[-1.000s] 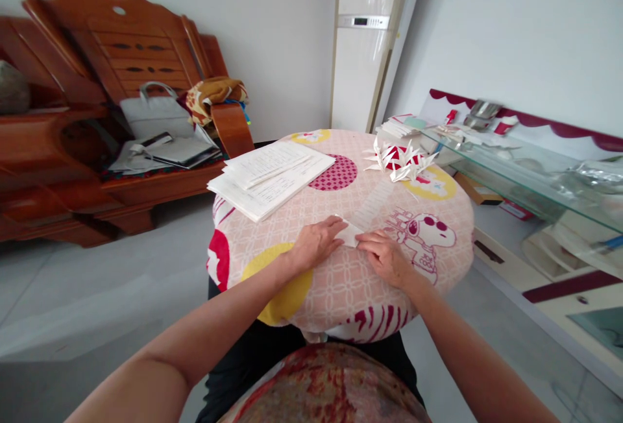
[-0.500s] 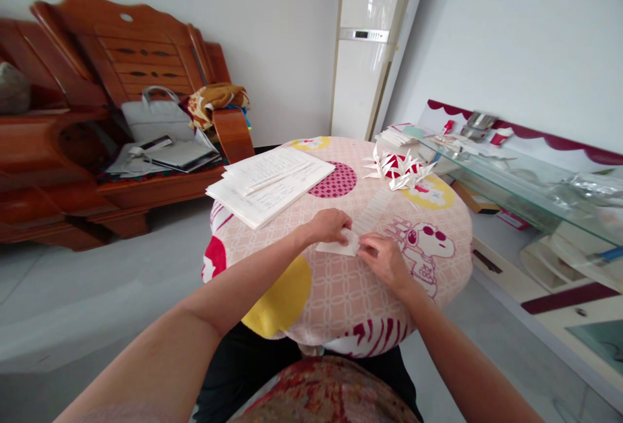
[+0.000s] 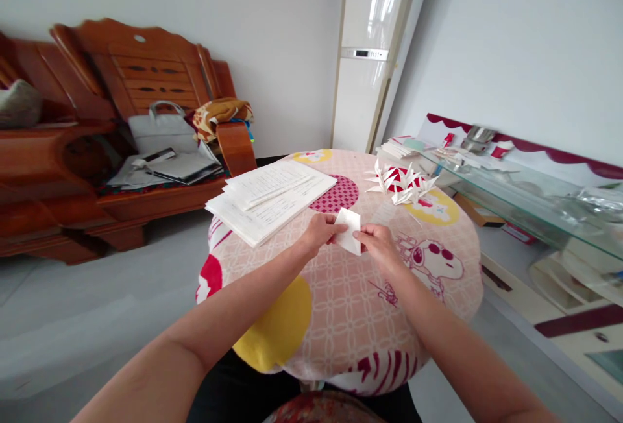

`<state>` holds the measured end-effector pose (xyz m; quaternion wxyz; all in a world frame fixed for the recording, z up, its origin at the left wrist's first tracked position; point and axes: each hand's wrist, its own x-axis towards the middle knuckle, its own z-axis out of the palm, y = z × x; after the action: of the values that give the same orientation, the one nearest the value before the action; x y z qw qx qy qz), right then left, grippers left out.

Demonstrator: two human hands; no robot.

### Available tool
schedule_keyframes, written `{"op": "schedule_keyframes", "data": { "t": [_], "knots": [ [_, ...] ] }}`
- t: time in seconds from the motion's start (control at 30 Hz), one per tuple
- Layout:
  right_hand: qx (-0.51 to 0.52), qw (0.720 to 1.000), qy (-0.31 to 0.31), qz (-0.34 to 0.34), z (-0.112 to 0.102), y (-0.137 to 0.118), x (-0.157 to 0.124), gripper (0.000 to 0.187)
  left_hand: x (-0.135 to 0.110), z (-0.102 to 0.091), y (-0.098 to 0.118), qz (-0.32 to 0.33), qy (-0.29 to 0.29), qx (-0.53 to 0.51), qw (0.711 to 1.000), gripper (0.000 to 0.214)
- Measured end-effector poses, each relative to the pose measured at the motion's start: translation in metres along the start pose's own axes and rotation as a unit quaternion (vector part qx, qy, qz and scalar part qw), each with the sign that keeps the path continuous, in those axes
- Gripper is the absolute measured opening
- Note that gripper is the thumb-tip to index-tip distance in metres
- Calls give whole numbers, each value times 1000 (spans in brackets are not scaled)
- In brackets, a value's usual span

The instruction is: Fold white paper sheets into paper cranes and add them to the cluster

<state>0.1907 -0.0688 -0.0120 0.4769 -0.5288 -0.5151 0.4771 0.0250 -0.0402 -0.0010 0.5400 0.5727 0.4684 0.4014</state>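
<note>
A small folded piece of white paper point(image 3: 348, 231) is held up over the round table between my two hands. My left hand point(image 3: 325, 229) pinches its left edge with thumb and fingers. On the other side, my right hand point(image 3: 376, 241) grips the right edge. Beyond my hands, several white folded paper cranes point(image 3: 403, 183) sit at the table's far right. To the left lies a stack of printed paper sheets point(image 3: 267, 196). Underneath everything is a pink patterned tablecloth point(image 3: 335, 306).
A glass-topped cabinet point(image 3: 516, 183) with assorted items stands close on the right. At the left is a wooden sofa point(image 3: 156, 72) holding a grey bag point(image 3: 163, 130) and papers. A tall white air conditioner point(image 3: 363, 92) stands in the back corner.
My hands have lifted the folded paper off the tablecloth and turned it more upright. My right hand has shifted slightly up. The view has tilted up a little.
</note>
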Motion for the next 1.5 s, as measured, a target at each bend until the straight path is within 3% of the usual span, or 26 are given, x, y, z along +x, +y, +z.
{"op": "schedule_keyframes", "data": {
  "t": [0.17,0.33,0.4,0.47,0.57,0.63,0.77,0.83,0.93,1.03,1.3,1.5],
  "knots": [
    [-1,1000,6,22,-5,-5,29,11,5,-5,-1,-57,-11,19,998,20],
    [-54,996,-56,34,-17,-1,54,11,11,-14,-5,-112,-73,57,989,24],
    [-85,993,-82,25,-17,4,61,14,13,-18,-5,-126,-87,125,980,27],
    [-130,988,-86,-2,-16,9,65,17,17,-25,-5,-96,-51,249,962,29],
    [-218,970,-79,-77,-13,12,66,22,22,-36,-3,52,58,423,903,21],
    [-281,950,-74,-114,-11,12,64,25,25,-39,-3,145,24,419,896,1],
    [-383,916,-44,-115,-10,8,60,26,30,-34,-15,256,-97,354,895,28],
    [-424,897,-33,-124,-10,7,58,25,32,-31,-24,267,-119,359,886,28],
    [-477,857,-29,-191,-10,10,56,17,34,-28,-35,268,-113,361,886,25],
    [-472,837,-72,-266,-11,15,55,18,31,-29,-38,277,-99,347,891,23],
    [-361,860,-213,-293,-30,12,54,45,15,-27,-33,279,-142,368,876,32],
    [-344,862,-274,-254,-43,3,51,34,12,-22,-29,258,-161,387,871,14]
  ]
}}
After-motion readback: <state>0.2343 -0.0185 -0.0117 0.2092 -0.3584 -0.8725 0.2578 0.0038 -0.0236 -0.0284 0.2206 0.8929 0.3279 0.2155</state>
